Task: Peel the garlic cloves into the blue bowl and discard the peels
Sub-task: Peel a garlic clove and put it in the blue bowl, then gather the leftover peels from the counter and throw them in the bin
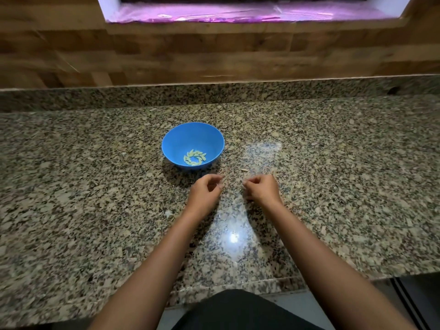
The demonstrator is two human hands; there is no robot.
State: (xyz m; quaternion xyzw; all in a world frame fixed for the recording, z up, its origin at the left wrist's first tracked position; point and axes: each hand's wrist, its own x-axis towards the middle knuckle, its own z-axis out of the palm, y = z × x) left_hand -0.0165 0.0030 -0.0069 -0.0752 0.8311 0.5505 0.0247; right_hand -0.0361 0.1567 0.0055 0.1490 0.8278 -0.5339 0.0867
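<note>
Your blue bowl (192,145) is sitting on the speckled stone desk (345,186), a little left of centre and well back from the near edge. Peeled garlic cloves (195,157) are lying in a loose ring at its bottom. One small pale piece (244,170) is lying on the desk just right of the bowl, beyond your right hand; whether it is a clove or a peel is too small to tell.

Your left hand (204,191) is hovering just in front of the bowl, its fingers (217,178) curling inward with the thumb close to them. Your right hand (262,189) is sitting beside it, apart from it, fingers (248,183) also curling toward the gap. Whether either hand is pinching anything is too small to make out.

A few pale flecks (169,214) are lying on the desk near your left wrist.

The desk is stretching wide to both sides of your hands. At the back it is ending in a low stone lip (214,91) under a wooden wall (190,53). The near edge is running just in front of your body.
</note>
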